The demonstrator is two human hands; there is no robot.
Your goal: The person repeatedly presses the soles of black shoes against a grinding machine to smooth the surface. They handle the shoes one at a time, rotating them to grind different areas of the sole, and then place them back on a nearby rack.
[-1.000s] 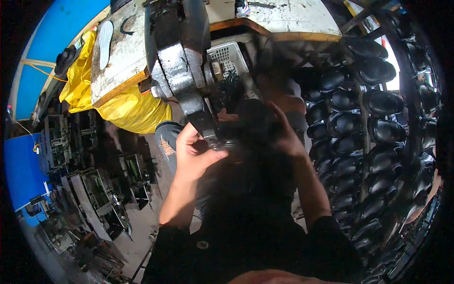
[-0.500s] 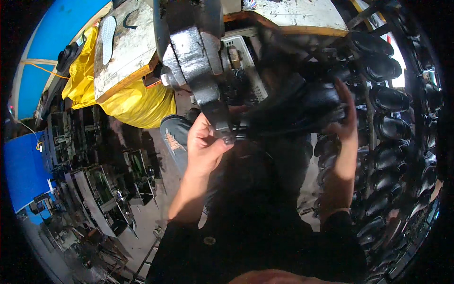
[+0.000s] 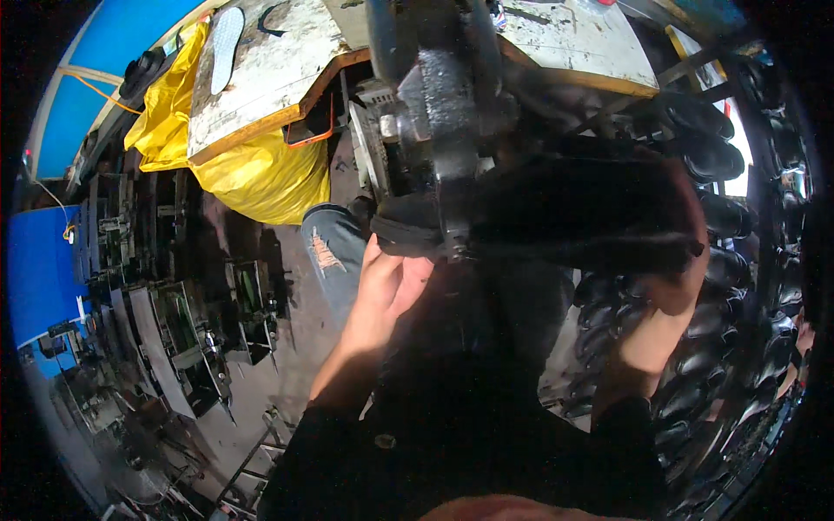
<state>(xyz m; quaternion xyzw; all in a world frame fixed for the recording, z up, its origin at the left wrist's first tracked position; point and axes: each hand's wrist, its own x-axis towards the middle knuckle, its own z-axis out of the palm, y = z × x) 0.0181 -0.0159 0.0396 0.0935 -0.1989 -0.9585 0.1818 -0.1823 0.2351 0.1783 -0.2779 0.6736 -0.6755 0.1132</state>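
A black shoe [image 3: 573, 208] lies crosswise in front of me, its left end passing beneath a dark metal machine arm [image 3: 447, 130]. My left hand [image 3: 395, 278] is closed on the near edge of that left end, with some fingers out of sight under the shoe. Around the right end curls my right hand [image 3: 682, 278], gripping it from the outer side; shadow hides most of its fingers. The machine's narrow tip [image 3: 453, 230] comes down at the shoe near my left hand. Whether it touches the shoe I cannot tell.
White worktops [image 3: 261, 82] with wooden edges stand beyond the machine, one bearing a pale insole [image 3: 228, 50]. A yellow sack [image 3: 265, 182] bulges below. Racks of black shoes [image 3: 712, 161] line the right; metal racks [image 3: 165, 347] stand at left. A light crate [image 3: 369, 148] sits behind the machine.
My view has shifted, so the machine appears farther right. The shoe has turned, its glossy side no longer showing, and its left end now extends past the machine's tip. Both hands still hold it.
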